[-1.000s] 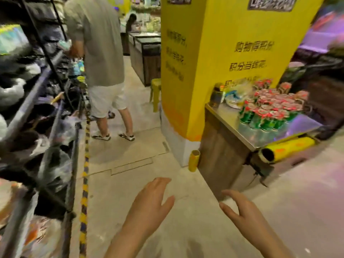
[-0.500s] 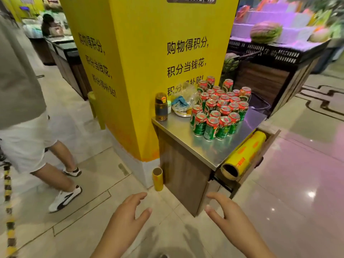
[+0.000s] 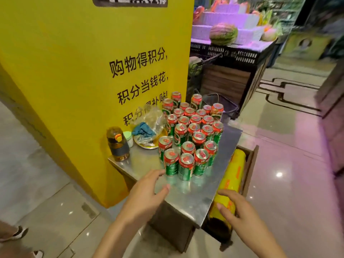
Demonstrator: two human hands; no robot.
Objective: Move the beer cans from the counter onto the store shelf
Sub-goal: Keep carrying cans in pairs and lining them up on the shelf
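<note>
Several green and red beer cans (image 3: 186, 165) stand upright in a tight cluster on the small steel counter (image 3: 188, 198) against the yellow pillar. My left hand (image 3: 147, 190) reaches over the counter's near left edge, fingers spread and relaxed, its fingertips just short of the nearest cans and holding nothing. My right hand (image 3: 236, 213) hovers with loosely bent fingers over the counter's right corner, above the yellow roll, and is empty. The store shelf is out of view.
A yellow film roll (image 3: 230, 181) lies in an open drawer on the counter's right side. An amber bottle (image 3: 117, 144), a small white jar and a plate with a plastic bag (image 3: 149, 125) sit left of the cans. A fruit stand with a watermelon (image 3: 223, 34) is behind.
I have moved closer to the counter and the view has turned onto it. Both hands have risen from floor level up to the counter's near edge. The other person is almost out of view.
</note>
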